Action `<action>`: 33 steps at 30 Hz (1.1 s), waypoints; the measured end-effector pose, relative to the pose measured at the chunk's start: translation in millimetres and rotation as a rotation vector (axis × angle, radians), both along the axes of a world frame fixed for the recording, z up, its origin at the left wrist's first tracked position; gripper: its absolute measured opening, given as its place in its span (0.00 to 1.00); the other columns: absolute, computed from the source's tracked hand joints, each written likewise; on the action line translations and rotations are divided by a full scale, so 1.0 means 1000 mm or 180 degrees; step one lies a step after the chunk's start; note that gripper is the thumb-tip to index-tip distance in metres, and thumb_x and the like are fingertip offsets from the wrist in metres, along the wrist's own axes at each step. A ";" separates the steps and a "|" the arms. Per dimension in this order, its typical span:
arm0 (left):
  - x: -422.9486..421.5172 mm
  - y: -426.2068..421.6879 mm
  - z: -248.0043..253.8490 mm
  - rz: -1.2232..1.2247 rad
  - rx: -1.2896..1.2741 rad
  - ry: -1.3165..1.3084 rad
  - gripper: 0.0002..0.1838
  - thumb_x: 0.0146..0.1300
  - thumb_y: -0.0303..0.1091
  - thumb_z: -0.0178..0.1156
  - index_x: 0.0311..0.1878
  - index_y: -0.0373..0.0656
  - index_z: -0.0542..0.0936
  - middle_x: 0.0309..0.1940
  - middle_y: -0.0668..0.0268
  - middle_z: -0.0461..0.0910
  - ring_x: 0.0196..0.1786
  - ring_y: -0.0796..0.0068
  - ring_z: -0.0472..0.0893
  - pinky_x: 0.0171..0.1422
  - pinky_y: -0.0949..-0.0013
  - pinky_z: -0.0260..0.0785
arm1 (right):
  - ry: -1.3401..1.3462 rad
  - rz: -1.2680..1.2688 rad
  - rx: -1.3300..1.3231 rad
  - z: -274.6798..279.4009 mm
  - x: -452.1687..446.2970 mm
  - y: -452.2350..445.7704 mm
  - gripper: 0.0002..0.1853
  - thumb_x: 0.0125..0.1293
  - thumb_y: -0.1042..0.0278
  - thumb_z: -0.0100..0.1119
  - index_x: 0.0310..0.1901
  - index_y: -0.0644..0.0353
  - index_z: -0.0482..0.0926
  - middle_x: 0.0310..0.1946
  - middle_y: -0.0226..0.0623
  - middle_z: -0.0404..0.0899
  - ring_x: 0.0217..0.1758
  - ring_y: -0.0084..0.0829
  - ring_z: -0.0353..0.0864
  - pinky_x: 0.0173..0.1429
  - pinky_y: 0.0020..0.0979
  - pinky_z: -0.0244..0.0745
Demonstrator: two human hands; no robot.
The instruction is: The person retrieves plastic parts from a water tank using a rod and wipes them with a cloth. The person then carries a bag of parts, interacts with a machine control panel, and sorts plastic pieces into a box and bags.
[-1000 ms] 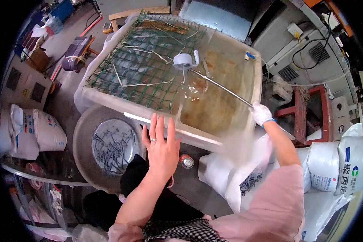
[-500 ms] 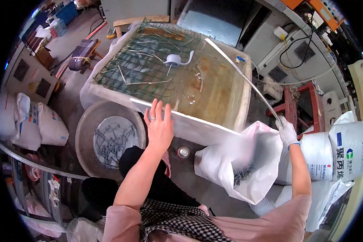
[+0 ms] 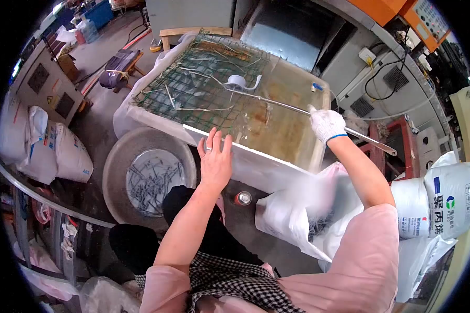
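My right hand [image 3: 327,125], in a white knit glove, is closed round a long metal rod [image 3: 282,104]. The rod slants over the water tub [image 3: 324,141], and its flat end [image 3: 384,147] with a hole points down to the right. Its far end is near a white tape-like roll [image 3: 236,82] on the green mesh [image 3: 193,78]. My bare left hand [image 3: 215,161], with a ring, rests at the white board [image 3: 256,154] along the tub's near edge, fingers stretched out and holding nothing. Several pale strips lie on the mesh. The water is brownish.
A round basin [image 3: 112,177] with several thin grey pieces stands left of my legs. A small can [image 3: 243,198] is on the floor. An open white sack [image 3: 282,219] of grey pieces stands at right, beside printed sacks [image 3: 454,201]. A red frame [image 3: 410,148] is behind them.
My right hand has moved up and left over the tub, and the rod has swung to a flatter slant, its far end now over the mesh. My left hand stays at the board.
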State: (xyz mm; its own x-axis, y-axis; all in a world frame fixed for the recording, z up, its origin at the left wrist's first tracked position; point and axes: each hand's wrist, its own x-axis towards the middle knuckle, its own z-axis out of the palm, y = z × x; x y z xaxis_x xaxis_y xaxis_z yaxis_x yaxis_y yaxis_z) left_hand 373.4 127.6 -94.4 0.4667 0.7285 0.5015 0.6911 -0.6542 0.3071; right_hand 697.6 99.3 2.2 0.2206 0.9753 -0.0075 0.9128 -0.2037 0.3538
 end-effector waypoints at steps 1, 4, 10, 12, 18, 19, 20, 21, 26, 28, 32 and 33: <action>-0.001 0.001 -0.001 0.0004 0.0019 -0.0003 0.29 0.51 0.28 0.65 0.58 0.43 0.70 0.60 0.55 0.66 0.70 0.55 0.61 0.70 0.47 0.51 | -0.0016 -0.0001 -0.0004 0.000 0.001 -0.003 0.17 0.72 0.59 0.41 0.52 0.54 0.77 0.34 0.45 0.84 0.37 0.49 0.84 0.40 0.48 0.78; -0.003 0.002 -0.003 -0.0008 0.0035 -0.0016 0.29 0.50 0.27 0.66 0.58 0.42 0.71 0.60 0.55 0.67 0.70 0.55 0.61 0.70 0.47 0.51 | 0.0859 -0.0900 0.0192 -0.002 0.020 -0.027 0.23 0.72 0.55 0.35 0.47 0.60 0.79 0.40 0.52 0.82 0.45 0.55 0.81 0.52 0.50 0.74; -0.004 0.001 -0.002 -0.0055 0.0023 0.0024 0.28 0.50 0.28 0.66 0.57 0.42 0.71 0.59 0.55 0.67 0.70 0.55 0.62 0.69 0.47 0.51 | 0.0018 -0.1339 0.0156 0.015 0.069 -0.095 0.15 0.67 0.61 0.44 0.47 0.58 0.76 0.37 0.51 0.83 0.43 0.51 0.83 0.47 0.51 0.76; 0.000 0.003 0.000 -0.0054 0.0011 0.0030 0.27 0.51 0.28 0.65 0.57 0.42 0.72 0.59 0.55 0.67 0.70 0.55 0.62 0.69 0.47 0.51 | 0.0002 -0.1335 0.0218 0.025 0.065 -0.107 0.14 0.66 0.61 0.46 0.48 0.56 0.76 0.35 0.51 0.83 0.41 0.51 0.83 0.47 0.52 0.76; 0.002 0.001 -0.003 -0.0080 -0.0046 0.0007 0.27 0.51 0.28 0.65 0.57 0.41 0.71 0.59 0.54 0.67 0.70 0.55 0.61 0.69 0.47 0.50 | 0.0502 -0.0587 0.0330 0.004 0.010 -0.019 0.22 0.73 0.57 0.33 0.44 0.59 0.79 0.37 0.54 0.82 0.40 0.55 0.82 0.47 0.51 0.76; 0.001 0.001 -0.003 -0.0084 -0.0041 0.0025 0.27 0.52 0.28 0.65 0.57 0.42 0.71 0.59 0.54 0.67 0.70 0.55 0.61 0.69 0.46 0.50 | 0.0506 -0.0295 0.0417 -0.014 0.011 0.002 0.25 0.74 0.56 0.30 0.45 0.61 0.79 0.38 0.55 0.82 0.41 0.55 0.82 0.49 0.50 0.76; 0.000 0.002 -0.002 -0.0086 -0.0032 0.0040 0.27 0.52 0.28 0.65 0.57 0.42 0.71 0.59 0.54 0.67 0.70 0.55 0.61 0.69 0.46 0.50 | 0.0707 -0.0499 0.0392 -0.021 0.001 0.024 0.24 0.74 0.58 0.32 0.44 0.64 0.80 0.37 0.54 0.82 0.41 0.54 0.83 0.47 0.48 0.77; -0.001 0.003 -0.002 -0.0077 -0.0016 0.0040 0.27 0.52 0.28 0.65 0.57 0.42 0.71 0.59 0.54 0.67 0.70 0.55 0.61 0.69 0.46 0.50 | 0.0265 -0.0022 0.0473 -0.024 -0.008 0.040 0.21 0.72 0.61 0.37 0.40 0.64 0.81 0.36 0.51 0.84 0.39 0.50 0.84 0.44 0.48 0.79; -0.001 0.005 -0.001 -0.0078 -0.0127 -0.0051 0.27 0.51 0.27 0.65 0.56 0.42 0.71 0.59 0.54 0.67 0.70 0.55 0.62 0.69 0.46 0.50 | -0.0347 -0.0002 0.0268 -0.027 -0.018 0.093 0.13 0.64 0.67 0.47 0.37 0.57 0.84 0.35 0.43 0.86 0.39 0.42 0.87 0.38 0.44 0.80; -0.002 0.006 0.003 -0.0081 -0.0145 -0.0048 0.27 0.50 0.27 0.65 0.57 0.43 0.71 0.58 0.54 0.67 0.70 0.55 0.62 0.69 0.46 0.50 | -0.0391 -0.0072 0.0309 -0.021 -0.013 0.093 0.12 0.63 0.68 0.49 0.37 0.57 0.84 0.35 0.44 0.86 0.39 0.41 0.87 0.38 0.44 0.80; 0.002 0.005 0.001 -0.0062 -0.0090 -0.0074 0.28 0.50 0.27 0.65 0.56 0.42 0.71 0.58 0.54 0.67 0.70 0.55 0.61 0.69 0.46 0.50 | -0.0299 -0.0626 0.0350 -0.001 0.005 0.062 0.12 0.62 0.68 0.49 0.38 0.59 0.84 0.35 0.46 0.85 0.40 0.41 0.87 0.39 0.44 0.80; 0.002 0.005 0.002 -0.0080 -0.0087 -0.0083 0.28 0.50 0.27 0.65 0.56 0.42 0.71 0.58 0.54 0.67 0.70 0.55 0.61 0.69 0.46 0.50 | -0.0128 -0.0877 0.0529 0.000 0.016 0.052 0.13 0.62 0.68 0.48 0.38 0.59 0.84 0.36 0.47 0.85 0.40 0.42 0.87 0.41 0.45 0.80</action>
